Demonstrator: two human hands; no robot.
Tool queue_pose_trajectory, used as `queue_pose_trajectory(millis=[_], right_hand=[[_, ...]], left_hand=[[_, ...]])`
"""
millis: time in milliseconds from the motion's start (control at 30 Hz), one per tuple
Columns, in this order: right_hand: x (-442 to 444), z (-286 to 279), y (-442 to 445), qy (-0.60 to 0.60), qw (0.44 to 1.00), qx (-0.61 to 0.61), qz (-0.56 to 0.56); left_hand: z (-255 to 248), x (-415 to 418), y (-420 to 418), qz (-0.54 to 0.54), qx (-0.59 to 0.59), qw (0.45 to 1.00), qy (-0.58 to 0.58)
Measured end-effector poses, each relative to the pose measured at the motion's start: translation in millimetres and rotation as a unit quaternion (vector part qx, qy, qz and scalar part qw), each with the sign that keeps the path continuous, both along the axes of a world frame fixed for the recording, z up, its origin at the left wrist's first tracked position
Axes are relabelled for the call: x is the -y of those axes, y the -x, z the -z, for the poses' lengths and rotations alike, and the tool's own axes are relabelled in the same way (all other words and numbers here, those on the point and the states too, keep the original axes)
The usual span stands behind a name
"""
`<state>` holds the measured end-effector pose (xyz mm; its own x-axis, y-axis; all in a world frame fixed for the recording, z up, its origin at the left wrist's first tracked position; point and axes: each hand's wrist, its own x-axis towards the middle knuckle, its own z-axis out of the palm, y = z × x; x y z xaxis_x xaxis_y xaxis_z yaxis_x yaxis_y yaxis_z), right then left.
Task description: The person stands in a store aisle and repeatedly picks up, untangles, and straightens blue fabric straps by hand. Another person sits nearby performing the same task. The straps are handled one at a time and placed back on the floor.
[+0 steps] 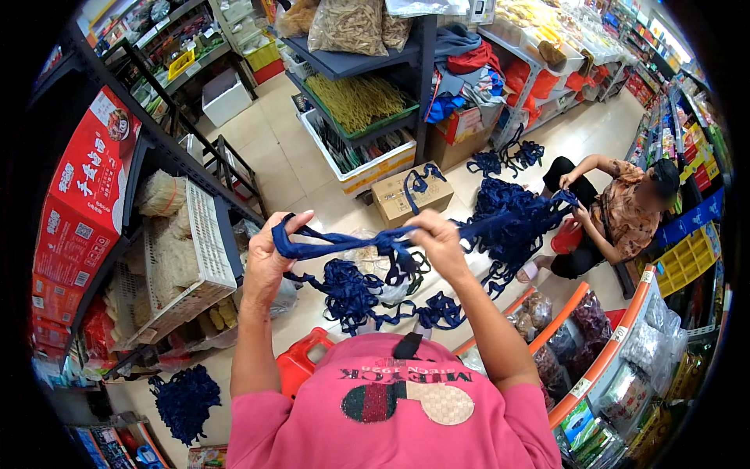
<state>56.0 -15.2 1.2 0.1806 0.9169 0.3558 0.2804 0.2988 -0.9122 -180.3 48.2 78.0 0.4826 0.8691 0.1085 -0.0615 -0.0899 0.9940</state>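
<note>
A navy-blue fabric strip (328, 243) is stretched between my hands at chest height, with a bunched knot (391, 243) in it. Its looped end passes around the fingers of my left hand (262, 258), whose thumb points inward. My right hand (439, 243) grips the strip just beside the knot. From there strips run toward a large tangled heap of navy fabric (507, 220) on the floor at the right. Below my hands lies a smaller tangle of the same strips (348, 296), partly over clear plastic.
A seated co-worker (627, 205) holds part of the large heap in both hands. A cardboard box (413, 196) with a strip across it stands ahead. Shelving with a white plastic basket (205, 252) is at left, a red plastic stool (293, 360) close by, another navy heap (186, 401) behind left.
</note>
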Motion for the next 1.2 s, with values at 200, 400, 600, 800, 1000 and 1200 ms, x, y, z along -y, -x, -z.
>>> queue_pose_trajectory(millis=[200,400,600,800,1000,1200], right_hand=[[2,-34,-9,-0.057,0.991,0.026,0.115],[10,-52,-4,-0.064,0.993,0.037,0.094],[12,-56,5,-0.008,0.996,-0.086,0.009],[22,-62,11,-0.03,0.999,-0.004,0.02],[47,-63,-5,0.074,0.996,-0.056,-0.008],[55,-23,3,0.168,0.958,-0.204,-0.111]], left_hand=[[21,0,-6,0.136,0.045,0.989,-0.029],[21,-5,-29,0.217,-0.087,0.935,-0.265],[31,14,-88,0.1,-0.069,0.992,-0.042],[43,10,-108,0.189,-0.065,0.975,-0.102],[41,12,-115,-0.162,-0.177,0.91,-0.338],[43,19,-114,-0.1,-0.042,0.92,-0.378]])
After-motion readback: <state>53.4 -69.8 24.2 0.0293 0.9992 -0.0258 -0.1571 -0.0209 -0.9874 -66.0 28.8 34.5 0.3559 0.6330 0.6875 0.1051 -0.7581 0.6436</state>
